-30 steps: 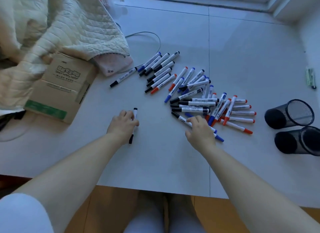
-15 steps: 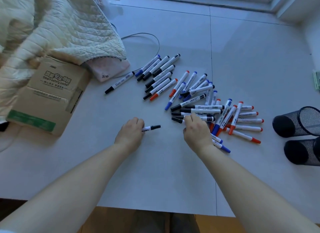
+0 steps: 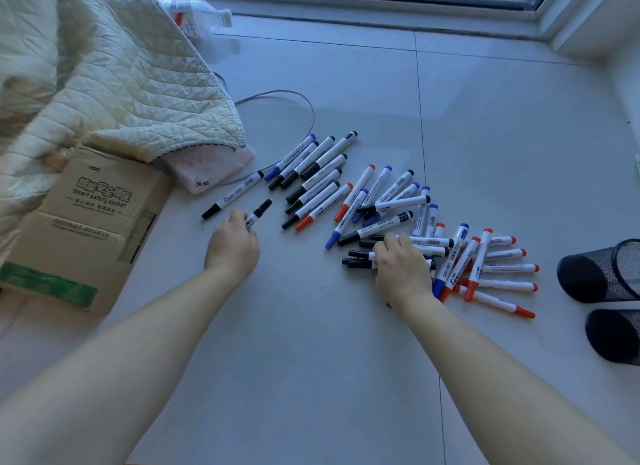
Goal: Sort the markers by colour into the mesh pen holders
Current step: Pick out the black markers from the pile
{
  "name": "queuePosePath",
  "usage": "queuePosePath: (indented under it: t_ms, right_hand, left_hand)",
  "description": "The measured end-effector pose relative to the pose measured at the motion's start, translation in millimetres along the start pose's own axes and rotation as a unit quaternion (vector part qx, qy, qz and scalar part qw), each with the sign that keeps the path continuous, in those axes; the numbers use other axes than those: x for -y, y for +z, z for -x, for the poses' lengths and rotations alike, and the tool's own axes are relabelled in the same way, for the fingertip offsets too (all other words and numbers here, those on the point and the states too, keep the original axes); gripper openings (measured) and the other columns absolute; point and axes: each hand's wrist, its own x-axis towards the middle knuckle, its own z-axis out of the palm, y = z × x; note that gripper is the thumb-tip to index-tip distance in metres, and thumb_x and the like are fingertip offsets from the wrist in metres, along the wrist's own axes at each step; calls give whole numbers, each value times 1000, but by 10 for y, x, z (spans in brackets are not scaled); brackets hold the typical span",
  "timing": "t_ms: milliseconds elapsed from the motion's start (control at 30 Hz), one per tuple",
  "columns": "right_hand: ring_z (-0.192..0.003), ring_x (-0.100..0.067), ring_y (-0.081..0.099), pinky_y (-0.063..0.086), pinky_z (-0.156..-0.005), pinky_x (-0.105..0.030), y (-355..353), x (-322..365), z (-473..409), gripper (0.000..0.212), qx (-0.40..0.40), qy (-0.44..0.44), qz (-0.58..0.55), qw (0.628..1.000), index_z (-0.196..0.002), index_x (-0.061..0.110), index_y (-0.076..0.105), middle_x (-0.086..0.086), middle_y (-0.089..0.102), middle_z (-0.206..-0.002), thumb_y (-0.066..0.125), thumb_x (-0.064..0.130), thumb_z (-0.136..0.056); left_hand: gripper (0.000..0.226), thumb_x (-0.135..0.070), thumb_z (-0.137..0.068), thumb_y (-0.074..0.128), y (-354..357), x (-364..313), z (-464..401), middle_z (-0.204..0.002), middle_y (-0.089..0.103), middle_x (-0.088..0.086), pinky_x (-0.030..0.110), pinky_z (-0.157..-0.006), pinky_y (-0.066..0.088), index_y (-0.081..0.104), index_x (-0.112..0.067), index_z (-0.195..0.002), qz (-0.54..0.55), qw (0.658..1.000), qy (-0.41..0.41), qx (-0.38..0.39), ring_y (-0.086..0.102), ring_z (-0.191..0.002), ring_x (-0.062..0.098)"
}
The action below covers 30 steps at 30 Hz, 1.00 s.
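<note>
Two hands: both lie low over the counter [image 3: 346, 378], one at each side of the marker spread.
Left grip: the left hand [image 3: 231, 251] pinches a black marker [image 3: 258, 213], fingers curled round its barrel, black cap pointing up and away to the right.
Right grip: the right hand [image 3: 403, 269] rests on the near end of the pile [image 3: 433, 243], fingers curled over several black-capped markers; whether it has closed round any one of them I cannot tell.
Markers: white barrels with black, blue and red caps, loose and mixed on the counter; a far row [image 3: 313, 167] is mostly black, the red ones [image 3: 498, 284] fan out to the right.
Lone marker: one black-capped marker [image 3: 233, 196] lies apart, just beyond the left hand.
Holders: two black mesh holders [image 3: 599, 270] lie on their sides at the right edge, mouths turned away from the pile, well apart from both hands.
Left side: a cardboard box [image 3: 83, 229] partly under a quilted cloth [image 3: 114, 66]; a grey cable [image 3: 294, 101] loops behind the markers.
</note>
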Motion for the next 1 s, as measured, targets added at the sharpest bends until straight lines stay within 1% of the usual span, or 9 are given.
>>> queuePosePath:
  t_ms: [100, 267, 400, 633, 700, 767, 833, 900, 1000]
  right_hand:
    - [-87, -27, 55, 49, -72, -35, -66, -45, 3, 10, -38, -20, 17, 999, -90, 6, 59, -11, 60, -89, 55, 6, -81]
    - [-56, -21, 53, 43, -45, -28, -189, -132, 35, 18, -100, -87, 47, 990, -66, 10, 60, -4, 57, -59, 74, 7, -56]
    - [-53, -23, 52, 40, -43, -28, -228, -252, -9, 16, -152, -93, 70, 982, -64, 10, 60, -6, 57, -56, 73, 1, -61]
    - [-50, -22, 53, 40, -42, -26, -175, -258, -157, 23, -102, -18, 102, 989, -58, 9, 60, -7, 57, -52, 79, -1, -51]
    - [-66, -26, 57, 44, -51, -30, -160, -238, -205, 12, -82, 8, 84, 993, -73, 4, 62, -12, 62, -70, 69, -3, -65]
    - [-93, -29, 52, 41, -67, -33, -73, -235, -269, 22, -27, 29, 70, 997, -101, 3, 56, -14, 59, -100, 44, -2, -83]
    - [-103, -28, 47, 40, -71, -32, -30, -226, -313, 28, 4, 49, 64, 997, -110, 5, 51, -13, 53, -111, 38, -2, -86]
    - [-100, -29, 50, 44, -67, -33, -56, -180, -317, 25, -24, 58, 59, 996, -105, 3, 54, -14, 54, -108, 47, -3, -82]
    - [-67, -30, 59, 43, -40, -27, -131, -141, -290, 22, -92, 57, 74, 991, -69, 1, 64, -15, 61, -77, 74, -8, -52]
  left_hand:
    - [33, -6, -85, 46, -73, -21, -272, -122, 47, 20, 43, -89, 38, 51, -4, -118, -46, 998, 13, -48, 37, -116, 34]
    - [41, 1, -81, 47, -112, -16, -548, -124, 45, 14, 44, -85, 40, 58, -14, -117, -92, 991, 67, -67, 32, -119, 32]
    - [49, 4, -82, 42, -126, 82, -683, -122, 48, 11, 41, -86, 40, 56, -22, -121, -155, 982, 106, -14, 36, -116, 32]
    - [47, 0, -86, 39, -168, 88, -756, -111, 48, 14, 40, -79, 41, 51, -23, -126, -194, 971, 138, 24, 44, -110, 32]
    - [46, 0, -86, 40, -176, 90, -742, -110, 48, 13, 39, -77, 41, 51, -22, -125, -199, 968, 149, 33, 45, -109, 31]
    - [45, 1, -86, 42, -181, 111, -723, -110, 46, 13, 40, -77, 42, 50, -20, -124, -201, 965, 160, 45, 45, -108, 31]
    - [43, 4, -85, 44, -182, 141, -722, -108, 45, 14, 42, -78, 43, 51, -17, -121, -208, 962, 169, 51, 44, -105, 32]
    - [39, 4, -85, 44, -189, 151, -728, -110, 43, 16, 41, -78, 40, 54, -14, -118, -212, 961, 172, 46, 43, -104, 32]
    - [29, 0, -87, 44, -198, 151, -717, -113, 41, 17, 35, -72, 34, 56, -10, -111, -225, 957, 179, 42, 39, -104, 31]
